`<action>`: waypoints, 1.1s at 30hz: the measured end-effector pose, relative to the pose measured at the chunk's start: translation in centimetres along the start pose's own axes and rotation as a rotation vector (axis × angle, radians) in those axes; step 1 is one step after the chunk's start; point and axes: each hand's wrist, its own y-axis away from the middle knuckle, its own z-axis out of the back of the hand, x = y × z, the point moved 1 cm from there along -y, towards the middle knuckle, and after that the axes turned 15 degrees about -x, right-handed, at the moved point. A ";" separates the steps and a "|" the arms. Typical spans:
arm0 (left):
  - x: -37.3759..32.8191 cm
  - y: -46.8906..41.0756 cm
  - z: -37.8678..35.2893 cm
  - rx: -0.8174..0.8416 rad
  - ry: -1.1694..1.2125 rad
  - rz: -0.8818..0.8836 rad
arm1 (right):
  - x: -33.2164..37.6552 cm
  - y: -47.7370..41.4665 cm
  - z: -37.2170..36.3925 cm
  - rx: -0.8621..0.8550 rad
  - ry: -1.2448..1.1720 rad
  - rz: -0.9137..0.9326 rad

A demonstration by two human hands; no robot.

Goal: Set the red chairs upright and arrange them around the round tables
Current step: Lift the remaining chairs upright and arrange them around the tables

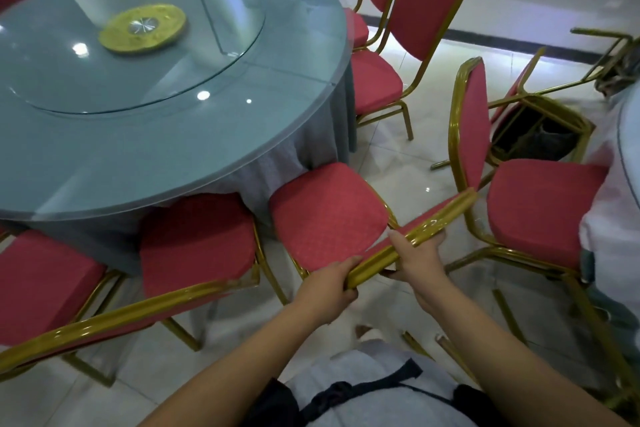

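Gold top rail of the red chair (325, 215), lower centre, sits clasped in both my left hand (329, 284) and right hand (419, 260). If I shove it in crooked, the seat could snag the grey tablecloth (301, 156) or knock the neighbouring chair (197, 239) at lower left

banquet hall | round table (104, 156) | glass turntable (194, 73) | red chairs (325, 215)

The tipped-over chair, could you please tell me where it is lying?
In the head view the tipped-over chair lies on the floor at right, behind an upright red chair and right of the round table.
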 end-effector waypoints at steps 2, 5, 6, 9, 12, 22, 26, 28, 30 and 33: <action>-0.3 -2.2 0.4 -0.032 -0.004 0.034 | 1.9 -2.2 -1.0 0.054 0.044 -0.016; -1.1 -5.6 0.7 -0.065 0.007 0.099 | 4.5 -5.6 -2.5 0.101 0.088 -0.022; -1.4 -6.7 0.7 -0.074 0.007 0.121 | 5.3 -6.7 -3.0 0.109 0.093 -0.029; -2.7 -10.0 0.6 -0.084 0.028 0.180 | 8.0 -9.6 -4.1 0.123 0.106 -0.059; -4.1 -13.0 0.6 -0.100 0.037 0.253 | 10.1 -12.2 -5.2 0.101 0.166 -0.034; -5.2 -14.3 -0.3 -0.200 0.131 0.372 | 14.4 -17.0 -6.4 0.139 0.336 -0.021; -5.9 -13.3 -0.9 -0.129 0.219 0.421 | 15.4 -18.2 -5.6 0.179 0.338 -0.026; -6.3 -12.6 -1.6 -0.087 0.230 0.437 | 16.0 -19.0 -4.7 0.221 0.341 -0.034; -6.6 -12.1 -2.2 -0.069 0.225 0.457 | 16.3 -18.9 -4.3 0.236 0.327 -0.065; -6.9 -12.3 -2.1 -0.117 0.228 0.466 | 15.9 -17.6 -4.8 0.164 0.261 -0.111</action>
